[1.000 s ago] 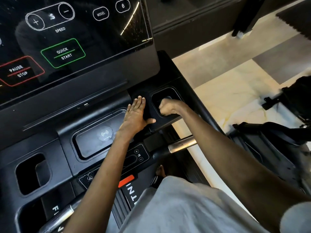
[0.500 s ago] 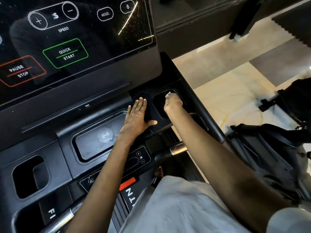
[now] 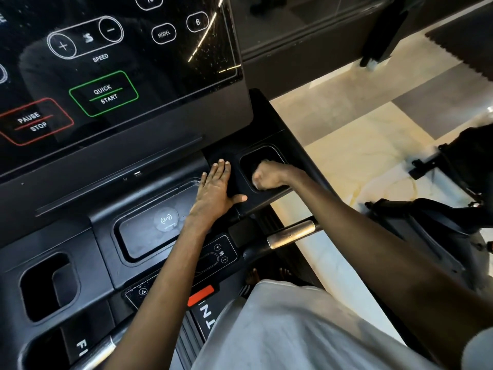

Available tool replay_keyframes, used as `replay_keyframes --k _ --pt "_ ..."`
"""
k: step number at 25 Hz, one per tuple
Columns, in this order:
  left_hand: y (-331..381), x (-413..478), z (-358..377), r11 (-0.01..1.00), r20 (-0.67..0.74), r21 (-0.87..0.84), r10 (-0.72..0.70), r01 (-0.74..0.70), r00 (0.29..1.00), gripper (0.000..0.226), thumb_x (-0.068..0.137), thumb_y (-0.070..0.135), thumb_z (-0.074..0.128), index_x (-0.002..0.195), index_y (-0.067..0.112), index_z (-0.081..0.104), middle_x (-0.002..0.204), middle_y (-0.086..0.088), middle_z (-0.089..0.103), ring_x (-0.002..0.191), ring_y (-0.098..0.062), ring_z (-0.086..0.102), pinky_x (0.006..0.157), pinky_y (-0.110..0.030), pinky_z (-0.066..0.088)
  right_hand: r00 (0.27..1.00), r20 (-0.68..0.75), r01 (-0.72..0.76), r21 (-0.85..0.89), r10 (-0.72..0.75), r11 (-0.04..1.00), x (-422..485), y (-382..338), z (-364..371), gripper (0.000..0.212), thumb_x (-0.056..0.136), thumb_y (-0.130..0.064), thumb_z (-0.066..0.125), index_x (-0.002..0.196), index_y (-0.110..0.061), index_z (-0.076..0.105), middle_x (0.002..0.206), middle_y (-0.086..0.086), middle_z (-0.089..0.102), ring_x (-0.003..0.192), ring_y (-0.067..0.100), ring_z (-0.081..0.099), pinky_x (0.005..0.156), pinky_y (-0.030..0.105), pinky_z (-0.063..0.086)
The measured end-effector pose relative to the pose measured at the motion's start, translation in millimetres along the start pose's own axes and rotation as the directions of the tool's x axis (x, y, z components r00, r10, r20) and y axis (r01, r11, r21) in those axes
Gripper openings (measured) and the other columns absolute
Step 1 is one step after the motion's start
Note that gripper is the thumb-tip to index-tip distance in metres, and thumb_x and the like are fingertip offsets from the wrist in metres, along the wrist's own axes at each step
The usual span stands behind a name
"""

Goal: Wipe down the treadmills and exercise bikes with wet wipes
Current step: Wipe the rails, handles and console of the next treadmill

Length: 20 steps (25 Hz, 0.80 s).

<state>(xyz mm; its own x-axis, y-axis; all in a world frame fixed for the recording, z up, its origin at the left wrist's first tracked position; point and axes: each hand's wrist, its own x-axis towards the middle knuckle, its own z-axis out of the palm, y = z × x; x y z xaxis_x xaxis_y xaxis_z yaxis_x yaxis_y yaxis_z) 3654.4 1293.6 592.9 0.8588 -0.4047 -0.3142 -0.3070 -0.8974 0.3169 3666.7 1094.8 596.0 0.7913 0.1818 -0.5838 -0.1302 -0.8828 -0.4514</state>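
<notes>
The black treadmill console [image 3: 165,153] fills the left of the view, under its dark touch screen [image 3: 112,76]. My left hand [image 3: 213,190] lies flat, fingers straight, on the console between the charging tray and the right cup holder [image 3: 262,152]. Inside that cup holder my right hand [image 3: 269,176] is curled into a fist and pressed against the front left wall. It grips the wet wipe, which is almost wholly hidden under the fingers.
A wireless charging tray [image 3: 144,236] sits left of my left wrist, and a second cup holder [image 3: 48,287] is at the far left. A metal handlebar grip [image 3: 292,233] runs under my right forearm. Another black exercise machine [image 3: 440,228] stands to the right on the pale floor [image 3: 346,145].
My right hand rubbed toward the far rim of the cup holder, where a white corner of the wipe showed, then came back to the near side. My left hand stayed put.
</notes>
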Motion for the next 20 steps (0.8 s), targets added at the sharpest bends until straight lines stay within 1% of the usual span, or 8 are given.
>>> replay_keyframes --k 3,7,10,12,14,16,18,20 --pt "4 2 0 1.000 -0.004 0.004 -0.014 0.014 1.000 0.110 0.086 0.057 0.070 0.162 0.015 0.002 0.170 -0.003 -0.003 0.156 -0.018 -0.004 0.125 -0.039 -0.001 0.998 0.008 0.062 -0.092 -0.061 0.994 -19 6 -1 0.021 0.097 -0.012 0.052 0.087 -0.010 0.071 0.083 -0.002 0.066 0.079 0.012 0.059 0.071 0.028 0.043" --pt "7 6 0 0.999 0.015 -0.027 0.030 -0.029 0.999 0.102 0.088 0.047 0.072 0.162 0.016 0.009 0.170 -0.004 0.000 0.156 -0.019 -0.002 0.126 -0.036 0.000 0.981 -0.161 0.125 0.088 -0.110 0.988 -42 17 -18 0.024 0.088 -0.005 0.054 0.096 -0.014 0.076 0.102 0.004 0.075 0.095 0.016 0.068 0.078 0.032 0.056" --pt "14 9 2 0.992 0.006 -0.059 0.110 -0.110 0.994 0.091 0.092 0.040 0.071 0.161 0.015 0.016 0.169 -0.004 0.004 0.156 -0.018 0.001 0.124 -0.033 -0.001 0.780 -0.625 0.129 0.206 0.029 0.970 -44 58 -23 0.034 0.085 0.000 0.050 0.101 -0.015 0.077 0.104 0.008 0.074 0.094 0.023 0.071 0.089 0.033 0.057" --pt "22 14 1 0.985 0.023 -0.063 0.162 -0.160 0.987 0.085 0.093 0.038 0.069 0.160 0.014 0.022 0.169 -0.005 0.007 0.156 -0.018 0.002 0.124 -0.033 -0.001 0.671 -0.736 0.043 0.158 0.088 0.986 -42 82 -12 0.037 0.087 0.000 0.051 0.111 -0.016 0.075 0.114 0.010 0.068 0.098 0.025 0.069 0.095 0.031 0.053" --pt "34 17 3 0.981 0.058 -0.046 0.190 -0.187 0.980 0.080 0.095 0.037 0.067 0.159 0.013 0.025 0.169 -0.006 0.010 0.156 -0.018 0.004 0.123 -0.032 -0.002 0.731 -0.676 0.006 0.135 0.088 0.991 -41 92 8 0.038 0.095 -0.008 0.052 0.130 -0.012 0.065 0.136 0.012 0.058 0.118 0.027 0.062 0.104 0.028 0.046" --pt "46 21 5 0.976 0.087 -0.026 0.216 -0.215 0.972 0.077 0.096 0.037 0.066 0.158 0.012 0.027 0.168 -0.008 0.014 0.156 -0.019 0.008 0.123 -0.031 0.000 0.816 -0.576 0.011 0.091 0.044 0.996 -38 91 23 0.051 0.104 -0.022 0.045 0.153 -0.008 0.038 0.162 0.009 0.031 0.147 0.022 0.034 0.119 0.028 0.025" --pt "57 25 7 0.971 0.103 0.001 0.236 -0.237 0.966 0.076 0.097 0.037 0.065 0.158 0.012 0.028 0.166 -0.009 0.022 0.154 -0.021 0.016 0.124 -0.033 0.004 0.870 -0.492 -0.012 0.043 0.032 0.999 -32 84 26 0.062 0.108 -0.036 0.030 0.161 -0.012 0.009 0.169 0.003 0.001 0.155 0.015 0.002 0.124 0.034 0.003" --pt "65 27 7 0.968 0.115 0.020 0.245 -0.249 0.963 0.073 0.097 0.038 0.063 0.157 0.010 0.031 0.163 -0.010 0.031 0.151 -0.023 0.025 0.124 -0.035 0.009 0.897 -0.438 -0.041 0.041 0.055 0.998 -22 76 17 0.065 0.108 -0.045 0.021 0.161 -0.016 -0.005 0.167 -0.001 -0.013 0.154 0.014 -0.011 0.125 0.041 -0.006"
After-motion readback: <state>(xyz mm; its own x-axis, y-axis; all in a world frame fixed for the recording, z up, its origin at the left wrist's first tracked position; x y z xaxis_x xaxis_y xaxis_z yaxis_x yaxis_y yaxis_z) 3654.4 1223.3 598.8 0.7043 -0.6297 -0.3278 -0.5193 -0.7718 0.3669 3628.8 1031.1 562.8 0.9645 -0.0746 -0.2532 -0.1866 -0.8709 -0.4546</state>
